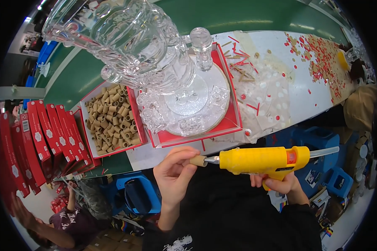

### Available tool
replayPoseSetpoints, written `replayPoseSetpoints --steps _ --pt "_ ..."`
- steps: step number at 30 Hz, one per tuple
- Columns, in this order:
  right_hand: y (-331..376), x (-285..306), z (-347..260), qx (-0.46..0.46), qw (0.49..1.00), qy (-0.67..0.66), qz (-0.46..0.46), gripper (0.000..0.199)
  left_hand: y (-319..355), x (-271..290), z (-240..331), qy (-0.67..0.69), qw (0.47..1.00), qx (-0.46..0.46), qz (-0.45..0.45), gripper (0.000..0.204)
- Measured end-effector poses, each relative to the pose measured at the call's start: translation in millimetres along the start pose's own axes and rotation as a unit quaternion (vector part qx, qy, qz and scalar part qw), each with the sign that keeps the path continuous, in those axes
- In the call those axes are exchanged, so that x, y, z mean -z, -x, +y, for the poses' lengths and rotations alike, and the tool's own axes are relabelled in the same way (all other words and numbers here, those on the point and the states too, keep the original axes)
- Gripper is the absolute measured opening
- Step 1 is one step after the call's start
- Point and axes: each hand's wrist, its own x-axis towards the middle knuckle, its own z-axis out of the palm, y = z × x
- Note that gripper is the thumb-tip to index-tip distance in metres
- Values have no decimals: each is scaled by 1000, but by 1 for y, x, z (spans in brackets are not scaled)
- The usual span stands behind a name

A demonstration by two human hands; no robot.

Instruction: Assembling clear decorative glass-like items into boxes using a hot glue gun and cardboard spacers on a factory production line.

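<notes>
Between the thumb and fingers of my left hand (176, 172) is a short brown cardboard tube (198, 160), lying on its side. A yellow hot glue gun (255, 160) is gripped by its handle in my right hand (280, 184). Its metal nozzle meets the open right end of the tube; whether it reaches inside I cannot tell. A clear glue stick (325, 151) juts from the back of the gun. Just beyond my hands, a red box (184, 141) carries a round sparkly disc (197, 96) with clear plastic pieces and a tall clear pile on it.
Left of the disc, a red-edged box (139, 142) holds many cardboard tubes (112, 119). Red printed boxes (40, 140) stand in a row farther left. Red and brown scraps (243, 67) and small discs (322, 62) litter the table's right side. A co-worker (67, 221) is at lower left.
</notes>
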Motion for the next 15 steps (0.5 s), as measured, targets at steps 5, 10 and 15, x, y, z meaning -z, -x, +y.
replayPoseSetpoints --steps 5,10,15 --pt "-1 1 0 13 1000 -3 -4 25 0 -1 1 9 1000 5 1 28" --pt "1 1 0 6 1000 -6 4 27 0 -1 0 13 1000 5 -1 28" --pt "2 2 1 -1 1000 -17 10 27 -1 -2 0 18 1000 -4 -3 28"
